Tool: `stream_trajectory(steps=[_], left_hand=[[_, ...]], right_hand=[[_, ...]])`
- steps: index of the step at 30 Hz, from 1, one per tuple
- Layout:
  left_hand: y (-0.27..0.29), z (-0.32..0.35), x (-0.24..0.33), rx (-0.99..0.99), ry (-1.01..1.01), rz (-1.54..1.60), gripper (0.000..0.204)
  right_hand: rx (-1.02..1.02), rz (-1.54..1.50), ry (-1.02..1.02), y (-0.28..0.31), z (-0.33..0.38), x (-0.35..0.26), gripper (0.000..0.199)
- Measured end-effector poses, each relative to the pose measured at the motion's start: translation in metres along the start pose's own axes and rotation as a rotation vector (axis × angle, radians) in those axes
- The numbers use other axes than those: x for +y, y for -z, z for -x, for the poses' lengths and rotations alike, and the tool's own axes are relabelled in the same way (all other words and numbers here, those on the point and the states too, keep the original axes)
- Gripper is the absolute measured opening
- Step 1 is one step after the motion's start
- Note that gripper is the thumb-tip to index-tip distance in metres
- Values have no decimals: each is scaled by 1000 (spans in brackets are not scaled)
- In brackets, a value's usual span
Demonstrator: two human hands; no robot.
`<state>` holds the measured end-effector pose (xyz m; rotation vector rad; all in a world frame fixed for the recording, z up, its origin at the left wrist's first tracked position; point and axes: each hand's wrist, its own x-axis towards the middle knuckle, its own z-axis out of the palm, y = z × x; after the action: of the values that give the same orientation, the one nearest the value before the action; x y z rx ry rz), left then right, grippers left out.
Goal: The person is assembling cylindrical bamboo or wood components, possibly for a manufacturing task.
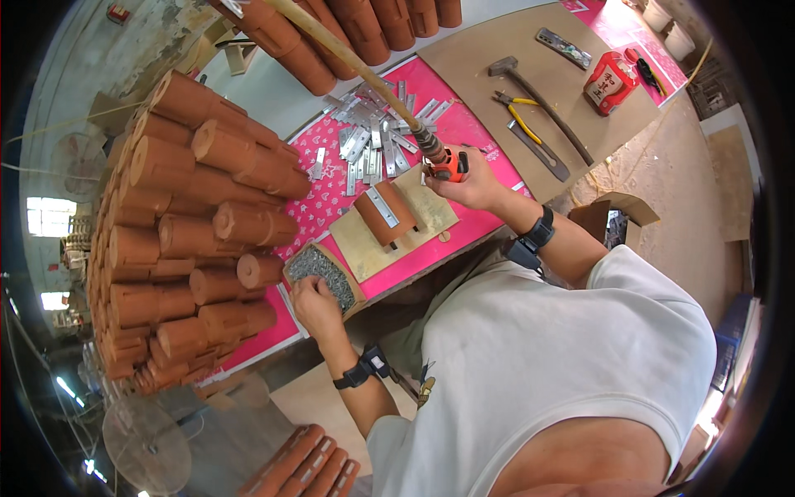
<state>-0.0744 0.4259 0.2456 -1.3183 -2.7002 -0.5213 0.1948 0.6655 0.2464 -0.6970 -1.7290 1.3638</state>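
My right hand grips a red power driver above the right end of a pale board. A thick tan hose runs from the driver up toward the far left. On the board lies a brown curved piece with a metal strip along its top. My left hand is over an open box of small grey screws, its fingers pinched together at the near left side. What is between those fingertips is too small to make out.
Many brown cylindrical pieces are stacked at the left. Loose metal strips cover part of the pink cloth. A hammer, yellow-handled pliers and a red can stand or lie at the right.
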Motion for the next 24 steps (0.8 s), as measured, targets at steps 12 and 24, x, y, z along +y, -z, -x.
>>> stream_trajectory(steps=[12,24], left_hand=[[-4,9,-5,96,213,467,16],[-13,18,12,-92,568,1754,17]], right_hand=[[1,10,2,-3,-2,-1,20],[0,34,11,-2,-1,0,22]])
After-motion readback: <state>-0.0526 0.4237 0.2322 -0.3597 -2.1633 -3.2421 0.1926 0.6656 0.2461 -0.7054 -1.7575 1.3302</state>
